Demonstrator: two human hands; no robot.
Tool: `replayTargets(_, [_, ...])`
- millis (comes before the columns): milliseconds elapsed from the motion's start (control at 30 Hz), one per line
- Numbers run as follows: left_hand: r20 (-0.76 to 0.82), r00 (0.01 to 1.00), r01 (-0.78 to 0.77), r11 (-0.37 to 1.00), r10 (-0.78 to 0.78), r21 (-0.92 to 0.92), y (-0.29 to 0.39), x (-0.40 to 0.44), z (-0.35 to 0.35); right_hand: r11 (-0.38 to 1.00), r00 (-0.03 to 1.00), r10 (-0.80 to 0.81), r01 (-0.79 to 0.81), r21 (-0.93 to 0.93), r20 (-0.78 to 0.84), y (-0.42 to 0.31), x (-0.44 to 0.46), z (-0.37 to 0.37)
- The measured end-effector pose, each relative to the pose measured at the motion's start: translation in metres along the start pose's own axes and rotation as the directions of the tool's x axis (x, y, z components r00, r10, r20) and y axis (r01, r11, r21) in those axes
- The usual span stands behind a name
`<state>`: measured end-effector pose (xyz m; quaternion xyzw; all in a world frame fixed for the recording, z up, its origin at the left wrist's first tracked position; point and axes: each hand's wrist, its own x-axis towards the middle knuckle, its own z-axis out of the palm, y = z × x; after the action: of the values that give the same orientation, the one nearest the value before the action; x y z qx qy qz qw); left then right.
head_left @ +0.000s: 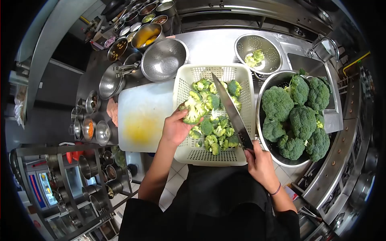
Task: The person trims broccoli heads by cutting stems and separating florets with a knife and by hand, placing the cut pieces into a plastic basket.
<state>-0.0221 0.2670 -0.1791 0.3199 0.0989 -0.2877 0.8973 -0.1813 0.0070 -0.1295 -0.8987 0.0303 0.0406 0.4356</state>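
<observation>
My left hand is closed around a cut piece of broccoli, held over the left part of a white perforated basket. Several cut florets lie inside that basket. In my right hand, at the basket's lower right corner, is the handle of a large knife. The knife blade slants up and to the left above the florets, apart from the piece in my left hand. Whole broccoli heads fill a metal bowl to the right of the basket.
Left of the basket lies a white cutting board with a yellow stain. Behind it are an empty metal colander and several bowls. A second colander with pale pieces stands at the back right, beside a sink.
</observation>
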Motion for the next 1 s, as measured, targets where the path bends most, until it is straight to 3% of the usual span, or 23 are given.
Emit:
replayTargets(100, [-0.070,0.998,-0.002,0.999,0.004,0.035,-0.010,0.008,0.022,0.979,0.995,-0.072,0.059,-0.194,-0.064,-0.005,0.002,-0.003])
replayTargets(167, [-0.187,0.958,-0.128,0.909,0.216,0.397,-0.021,0.025,0.039,0.929,0.988,-0.130,0.092,-0.357,-0.082,-0.010,0.009,-0.009])
replayTargets(200, [-0.162,0.965,-0.126,0.910,0.204,0.395,-0.027,0.034,0.048,0.926,0.987,-0.122,0.075,-0.370,-0.105,-0.013,0.014,-0.012])
replayTargets(267, [0.000,0.882,-0.362,0.678,0.471,0.640,-0.038,0.054,0.070,0.908,0.966,-0.187,0.102,-0.407,-0.177,-0.019,0.022,-0.020])
replayTargets(300, [0.076,0.844,-0.432,0.590,0.531,0.682,-0.039,0.061,0.089,0.893,0.969,-0.160,0.061,-0.446,-0.188,-0.022,0.022,-0.026])
replayTargets(467, [0.253,0.828,-0.528,0.543,0.501,0.653,-0.051,0.085,0.144,0.870,0.958,-0.056,-0.091,-0.485,-0.280,-0.016,0.004,-0.049])
replayTargets(533, [0.292,0.816,-0.530,0.446,0.499,0.721,-0.064,0.095,0.153,0.876,0.945,-0.005,-0.153,-0.458,-0.326,-0.011,-0.010,-0.052])
replayTargets(733, [0.378,0.847,-0.526,0.481,0.374,0.701,-0.101,0.096,0.181,0.858,0.900,0.139,-0.317,-0.403,-0.412,0.000,-0.040,-0.051])
replayTargets(833, [0.474,0.844,-0.536,0.384,0.251,0.752,-0.118,0.080,0.188,0.873,0.871,0.178,-0.354,-0.335,-0.458,0.008,-0.046,-0.045])
replayTargets(867, [0.541,0.815,-0.579,0.267,0.206,0.771,-0.127,0.074,0.185,0.872,0.861,0.204,-0.376,-0.314,-0.465,0.012,-0.041,-0.046])
replayTargets(933, [0.590,0.806,-0.543,0.452,0.044,0.708,-0.140,0.042,0.194,0.868,0.852,0.247,-0.406,-0.284,-0.462,0.031,-0.029,-0.047])
replayTargets(1000, [0.702,0.709,-0.657,0.434,0.074,0.617,-0.141,0.018,0.204,0.887,0.852,0.170,-0.351,-0.299,-0.495,0.051,-0.026,-0.038])
